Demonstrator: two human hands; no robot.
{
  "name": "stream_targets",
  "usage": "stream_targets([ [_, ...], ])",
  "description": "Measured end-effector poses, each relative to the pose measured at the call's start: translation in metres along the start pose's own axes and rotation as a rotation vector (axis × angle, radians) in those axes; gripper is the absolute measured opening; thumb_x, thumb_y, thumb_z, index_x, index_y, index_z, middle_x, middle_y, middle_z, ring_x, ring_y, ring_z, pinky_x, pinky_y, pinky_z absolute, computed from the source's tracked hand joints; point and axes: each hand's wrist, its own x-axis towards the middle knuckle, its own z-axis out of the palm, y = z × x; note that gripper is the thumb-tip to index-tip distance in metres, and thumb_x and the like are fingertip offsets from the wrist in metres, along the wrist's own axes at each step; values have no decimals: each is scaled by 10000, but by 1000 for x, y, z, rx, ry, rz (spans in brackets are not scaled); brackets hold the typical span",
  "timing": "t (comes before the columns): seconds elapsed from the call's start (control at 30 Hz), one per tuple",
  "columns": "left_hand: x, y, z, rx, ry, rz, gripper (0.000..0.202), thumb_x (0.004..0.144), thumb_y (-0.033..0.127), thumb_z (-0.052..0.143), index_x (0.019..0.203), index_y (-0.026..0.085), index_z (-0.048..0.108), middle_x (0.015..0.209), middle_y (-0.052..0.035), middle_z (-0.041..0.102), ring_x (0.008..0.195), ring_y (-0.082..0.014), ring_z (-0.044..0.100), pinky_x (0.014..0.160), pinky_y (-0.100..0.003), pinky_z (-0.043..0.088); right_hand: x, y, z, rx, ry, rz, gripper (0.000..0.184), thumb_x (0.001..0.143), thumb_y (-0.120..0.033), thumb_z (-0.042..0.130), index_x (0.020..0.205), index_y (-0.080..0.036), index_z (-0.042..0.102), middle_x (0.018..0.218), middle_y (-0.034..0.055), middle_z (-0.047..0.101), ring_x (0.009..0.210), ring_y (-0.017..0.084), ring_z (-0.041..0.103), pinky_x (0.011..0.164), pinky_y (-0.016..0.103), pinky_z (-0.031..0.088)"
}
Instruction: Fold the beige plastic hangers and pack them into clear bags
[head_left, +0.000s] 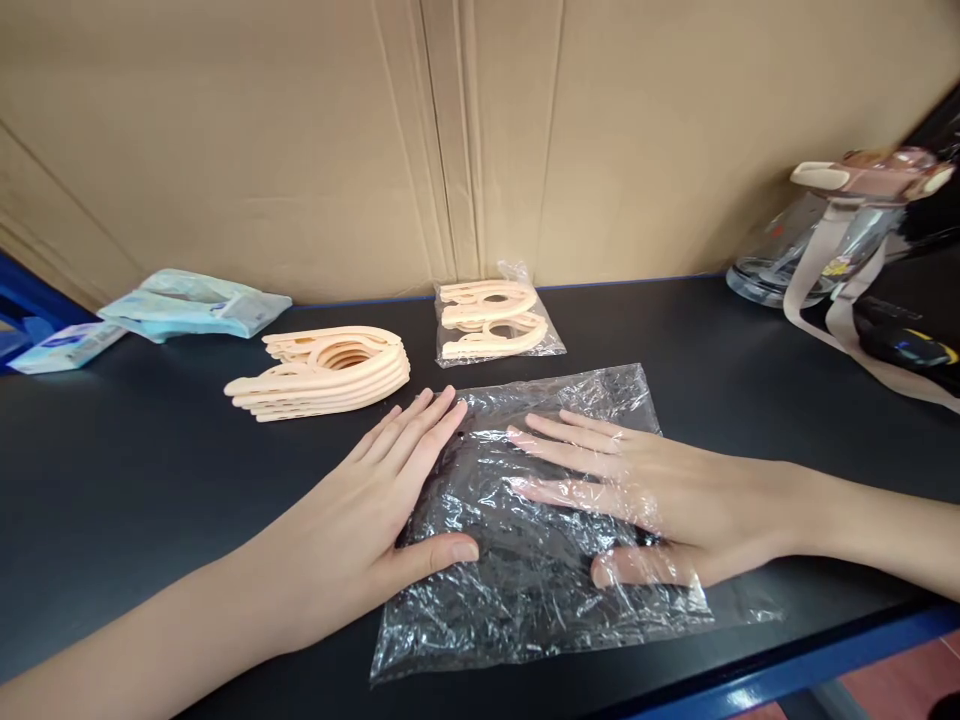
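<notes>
A clear plastic bag (517, 560) lies flat and crinkled on the black tabletop in front of me. My left hand (397, 490) rests on the bag's left edge, fingers stretched out and thumb apart. My right hand (637, 490) has its spread fingers under the clear film, apparently inside the bag from its right side. Beyond my left hand sits a stack of several peach folding hangers (330, 385). Behind the large bag, more peach folding hangers (491, 318) lie in a small clear bag (553, 340).
A teal tissue pack (195, 305) and a smaller blue-white packet (67, 347) lie at the back left. At the right, a clear bottle (795, 250) with a strap stands beside a black computer mouse (904, 345). Brown cardboard (300, 150) rises behind the table's blue edge.
</notes>
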Motion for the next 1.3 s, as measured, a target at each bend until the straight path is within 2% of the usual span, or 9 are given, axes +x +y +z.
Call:
stream_targets([
  [0.07, 0, 0, -1, -9, 1, 7, 885, 953, 644, 457, 1611, 250, 16, 1669, -96, 222, 1526, -307, 228, 1202, -513, 311, 0, 2, 1, 17, 20, -7, 770, 952, -490, 571, 1586, -192, 251, 1655, 134, 84, 1535, 269, 26, 1225, 536, 138],
  [0.2, 0, 7, -1, -32, 44, -50, 820, 981, 647, 374, 1610, 256, 22, 1668, -88, 231, 1535, -274, 209, 1227, -489, 261, -3, 5, 4, 31, 59, -26, 1077, 907, -482, 645, 1580, -198, -145, 1655, 153, -49, 1533, 268, 13, 1231, 493, 166],
  [0.27, 0, 10, -1, -46, 54, -65, 796, 991, 642, 340, 1609, 254, 25, 1670, -89, 224, 1537, -273, 201, 1228, -490, 256, -5, 5, 5, 16, 74, -30, 1107, 902, -481, 652, 1566, -200, -189, 1652, 155, -87, 1533, 275, -1, 1231, 496, 168],
  [0.47, 0, 13, -2, -59, 59, -90, 779, 997, 643, 303, 1607, 272, -9, 1670, -81, 226, 1529, -264, 231, 1229, -468, 256, -5, 5, 3, -46, 0, 6, 811, 932, -541, 581, 1578, -165, 265, 1658, 149, 39, 1535, 266, 16, 1232, 496, 143],
  [0.73, -1, 5, -10, 8, 17, -67, 940, 933, 711, 391, 1602, 251, -84, 1666, -154, 204, 1487, -357, 315, 1147, -501, 390, -7, 15, -4, 15, 41, -43, 636, 949, -491, 581, 1504, -210, 446, 1659, 117, 163, 1537, 288, 132, 1236, 531, 169],
  [0.83, -2, 4, -13, 49, -16, -37, 1015, 910, 702, 473, 1596, 238, -113, 1653, -179, 228, 1458, -384, 362, 1093, -496, 452, -8, 12, -11, 222, 106, 15, 454, 984, -390, 559, 1395, -200, 587, 1571, 110, 422, 1478, 252, 352, 1235, 490, 228],
  [0.97, -1, 6, -13, 63, 9, -62, 992, 904, 732, 434, 1596, 265, -101, 1655, -153, 234, 1456, -363, 372, 1103, -481, 442, -7, 14, -14, 754, 243, 149, 327, 1026, -277, 445, 1146, -179, 732, 1145, 67, 756, 1102, 172, 683, 1035, 350, 475],
  [1.13, -1, 6, -10, 37, 26, -76, 975, 893, 752, 421, 1594, 318, -100, 1670, -107, 205, 1451, -369, 374, 1103, -489, 433, -4, 21, -11, 1157, 286, 287, 375, 965, -461, 560, 947, -141, 754, 827, 68, 786, 671, 126, 654, 629, 252, 459],
  [1.3, -1, 7, -9, 13, 53, -126, 897, 910, 760, 339, 1597, 338, -54, 1675, -82, 198, 1468, -368, 340, 1146, -540, 367, -3, 14, -18, 1231, 175, 476, 201, 893, -321, 691, 782, -157, 656, 805, 32, 773, 668, 87, 616, 618, 210, 428],
])
